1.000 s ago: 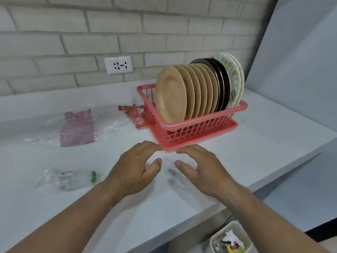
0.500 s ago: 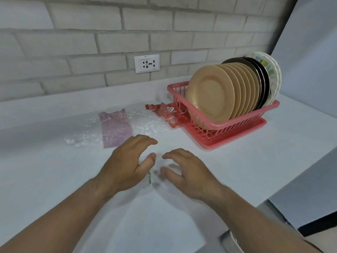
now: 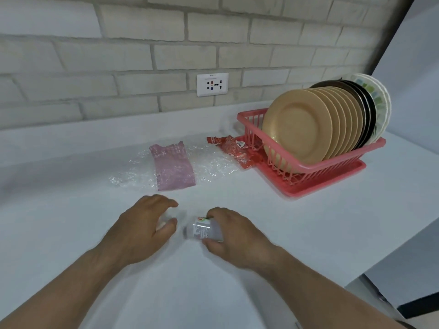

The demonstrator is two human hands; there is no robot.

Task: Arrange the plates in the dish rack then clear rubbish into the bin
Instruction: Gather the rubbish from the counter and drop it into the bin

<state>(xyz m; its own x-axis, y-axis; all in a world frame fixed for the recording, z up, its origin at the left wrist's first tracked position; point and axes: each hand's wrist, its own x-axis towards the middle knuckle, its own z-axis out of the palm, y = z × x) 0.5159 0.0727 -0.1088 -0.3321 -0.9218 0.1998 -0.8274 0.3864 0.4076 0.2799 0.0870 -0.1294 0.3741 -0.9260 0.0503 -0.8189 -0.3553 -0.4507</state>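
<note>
Counter [image 3: 308, 233] runs white along a brick wall. Far right on it stands the red rack [image 3: 316, 167], with the plates [image 3: 297, 125] on edge in one row. Left of the rack lie clear film [image 3: 213, 167], a pink bag [image 3: 173, 167] on top of it, and a red wrapper [image 3: 237, 153] touching the rack. Nearer, the right hand [image 3: 237, 236] grips a small clear bottle [image 3: 202, 230] lying on its side. The left hand [image 3: 140, 231] is just beside it, fingers loosely curved; I cannot tell whether it holds anything.

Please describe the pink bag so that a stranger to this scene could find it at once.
Start at the red rack on the right. Left of it lies a red wrapper, then clear crinkled film. The pink bag lies flat amid that film: the only pale pink piece.
</note>
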